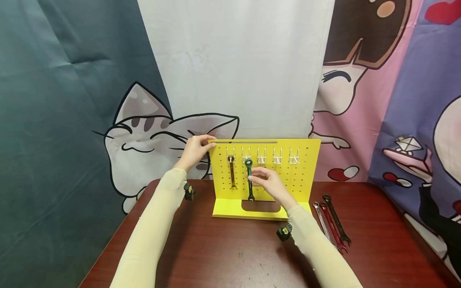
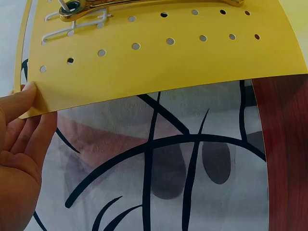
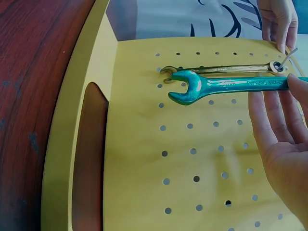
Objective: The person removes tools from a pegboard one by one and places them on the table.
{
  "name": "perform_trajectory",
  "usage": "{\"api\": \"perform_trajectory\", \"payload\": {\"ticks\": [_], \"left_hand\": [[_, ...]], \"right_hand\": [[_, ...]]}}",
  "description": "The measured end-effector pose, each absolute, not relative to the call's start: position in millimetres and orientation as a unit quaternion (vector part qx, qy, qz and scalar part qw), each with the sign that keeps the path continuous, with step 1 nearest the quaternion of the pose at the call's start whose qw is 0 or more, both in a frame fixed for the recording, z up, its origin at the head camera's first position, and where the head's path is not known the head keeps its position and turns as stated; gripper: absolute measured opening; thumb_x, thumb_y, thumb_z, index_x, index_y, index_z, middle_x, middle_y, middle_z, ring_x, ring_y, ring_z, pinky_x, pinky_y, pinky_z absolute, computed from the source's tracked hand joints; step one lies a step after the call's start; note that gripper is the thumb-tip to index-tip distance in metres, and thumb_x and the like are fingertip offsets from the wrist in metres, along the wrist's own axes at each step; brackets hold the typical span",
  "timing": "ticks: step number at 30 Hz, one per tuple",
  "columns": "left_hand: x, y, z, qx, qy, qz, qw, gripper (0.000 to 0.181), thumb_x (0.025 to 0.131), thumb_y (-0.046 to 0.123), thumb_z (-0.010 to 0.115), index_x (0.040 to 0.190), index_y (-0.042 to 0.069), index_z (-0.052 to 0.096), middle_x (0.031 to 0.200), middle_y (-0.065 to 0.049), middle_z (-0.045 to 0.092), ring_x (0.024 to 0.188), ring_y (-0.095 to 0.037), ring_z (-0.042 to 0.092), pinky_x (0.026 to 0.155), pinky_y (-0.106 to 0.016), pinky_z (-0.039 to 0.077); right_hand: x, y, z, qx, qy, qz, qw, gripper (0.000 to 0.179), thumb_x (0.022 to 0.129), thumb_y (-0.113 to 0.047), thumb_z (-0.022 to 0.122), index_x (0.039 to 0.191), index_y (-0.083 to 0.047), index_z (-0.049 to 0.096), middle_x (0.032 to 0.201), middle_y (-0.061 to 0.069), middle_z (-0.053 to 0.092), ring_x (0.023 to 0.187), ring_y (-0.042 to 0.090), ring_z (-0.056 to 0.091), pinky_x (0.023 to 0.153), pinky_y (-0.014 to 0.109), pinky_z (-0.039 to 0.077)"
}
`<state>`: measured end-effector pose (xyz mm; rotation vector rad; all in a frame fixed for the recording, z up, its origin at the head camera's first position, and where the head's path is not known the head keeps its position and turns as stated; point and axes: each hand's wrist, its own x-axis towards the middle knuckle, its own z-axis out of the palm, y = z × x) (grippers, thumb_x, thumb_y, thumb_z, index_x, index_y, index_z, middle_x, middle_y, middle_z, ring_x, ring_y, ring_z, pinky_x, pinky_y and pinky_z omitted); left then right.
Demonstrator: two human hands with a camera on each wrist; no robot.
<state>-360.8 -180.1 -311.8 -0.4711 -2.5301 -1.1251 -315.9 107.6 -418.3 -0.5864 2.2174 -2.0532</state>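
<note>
A yellow pegboard stand [image 1: 266, 190] stands on the table with several white wire hooks [image 1: 277, 156] along its upper part. My left hand [image 1: 196, 151] grips the board's top left corner between thumb and fingers. From the leftmost hook hangs a gold wrench [image 1: 232, 173], ring end up. My right hand [image 1: 268, 182] pinches a green wrench [image 1: 250, 182] in front of the second hook, its ring end up and its open jaw down. In the right wrist view the green wrench [image 3: 231, 85] lies over the board, close beside the gold wrench [image 3: 231, 70]. Whether its ring touches the hook I cannot tell.
On the reddish-brown table [image 1: 223, 252], right of the stand, lie a silver wrench [image 1: 321, 219], a red wrench [image 1: 332, 226] and a black wrench [image 1: 336, 220] side by side. A cartoon-printed curtain [image 1: 237, 72] hangs behind the table.
</note>
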Motion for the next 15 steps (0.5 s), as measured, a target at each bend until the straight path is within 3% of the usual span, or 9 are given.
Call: {"api": "perform_trajectory", "payload": {"ticks": [15], "left_hand": [[-359.9,-180.0,-311.8,-0.160,-0.888,-0.400,0.163,0.023,0.098,0.023,0.070,0.118,0.012,0.074,0.098,-0.007,0.072,0.084,-0.024,0.062,0.073,-0.038,0.048]], "right_hand": [[-292.7,135.8,-385.4,-0.209,0.734,-0.646,-0.011,0.038,0.097,-0.016,0.070,0.129,0.003,0.062,0.119,0.019,0.069,0.096,0.016,0.070,0.089,0.044,0.055]]}}
